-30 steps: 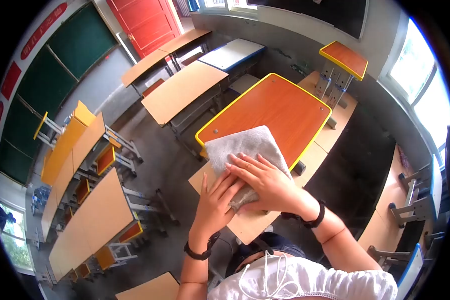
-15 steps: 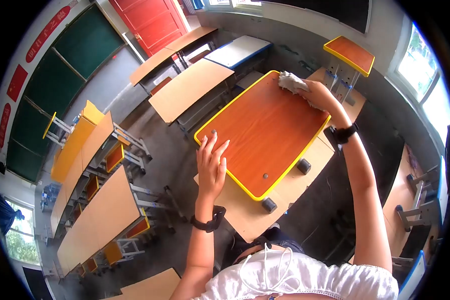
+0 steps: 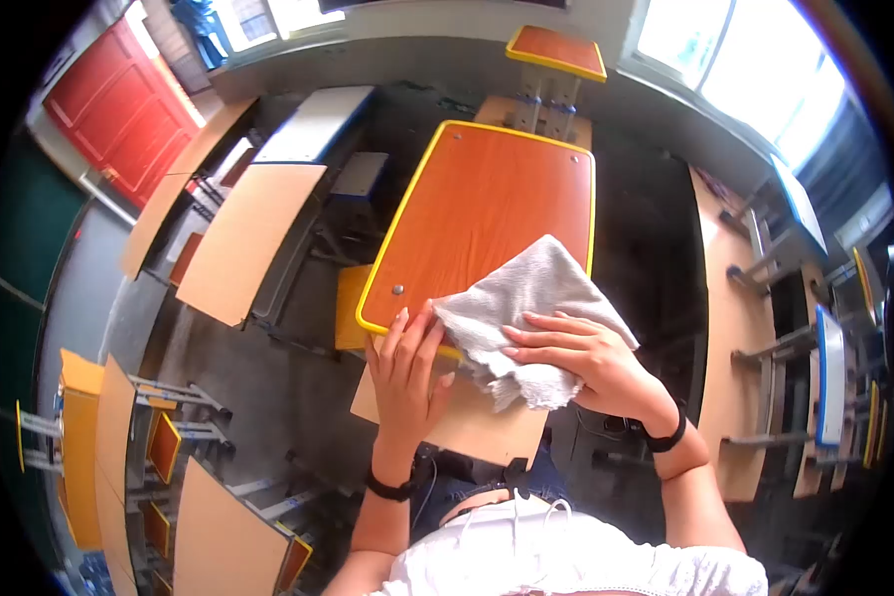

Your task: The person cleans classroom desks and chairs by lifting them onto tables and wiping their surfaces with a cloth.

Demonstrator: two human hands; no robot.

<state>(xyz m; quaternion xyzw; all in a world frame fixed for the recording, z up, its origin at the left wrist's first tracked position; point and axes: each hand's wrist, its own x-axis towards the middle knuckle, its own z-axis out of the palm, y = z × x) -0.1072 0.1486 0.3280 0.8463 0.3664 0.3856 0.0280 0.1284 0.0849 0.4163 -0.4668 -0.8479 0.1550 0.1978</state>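
A stool with a reddish-brown top and yellow rim (image 3: 492, 194) stands on a pale desk top (image 3: 472, 422). Over its near right corner lies a crumpled grey cloth (image 3: 536, 308). My right hand (image 3: 591, 358) rests on the cloth with its fingers spread out flat over it. At the near left corner of the stool top, my left hand (image 3: 407, 372) touches the edge, fingers apart and holding nothing; its fingertips are just left of the cloth. A round grey stud (image 3: 398, 290) shows near that corner.
Behind stands a smaller yellow-rimmed stool (image 3: 556, 52). Pale desks (image 3: 253, 233) are at the left, with a white, blue-edged one (image 3: 315, 124) beyond. More desks (image 3: 730, 368) and upturned stools line the right. A red door (image 3: 119, 114) is at the far left.
The view has swung to the right. My right hand has come back from the stool's far corner to its near edge with the cloth, which is now spread wider. My left hand remains by the near left corner.
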